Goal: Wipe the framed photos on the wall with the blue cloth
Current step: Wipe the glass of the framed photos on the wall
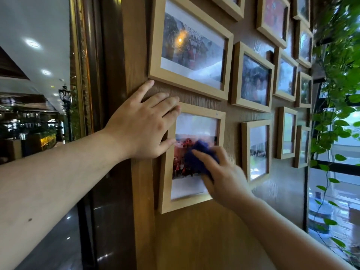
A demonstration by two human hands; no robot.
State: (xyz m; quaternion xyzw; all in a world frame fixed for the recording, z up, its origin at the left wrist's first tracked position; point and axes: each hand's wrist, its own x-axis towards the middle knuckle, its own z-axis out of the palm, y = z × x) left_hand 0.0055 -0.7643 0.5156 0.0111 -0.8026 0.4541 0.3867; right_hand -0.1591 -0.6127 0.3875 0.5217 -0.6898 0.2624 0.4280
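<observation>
In the head view, the right hand (222, 172) squeezes the blue cloth (196, 158) against the glass of the low near frame (165, 182), and the left hand (144, 127) lies flat with fingers spread on that frame's top left corner to keep it steady. I think the job is only partly done. The big frame above (190, 47) and the many frames to the far right (253, 78) may still need a wipe, but I cannot tell which are clean.
</observation>
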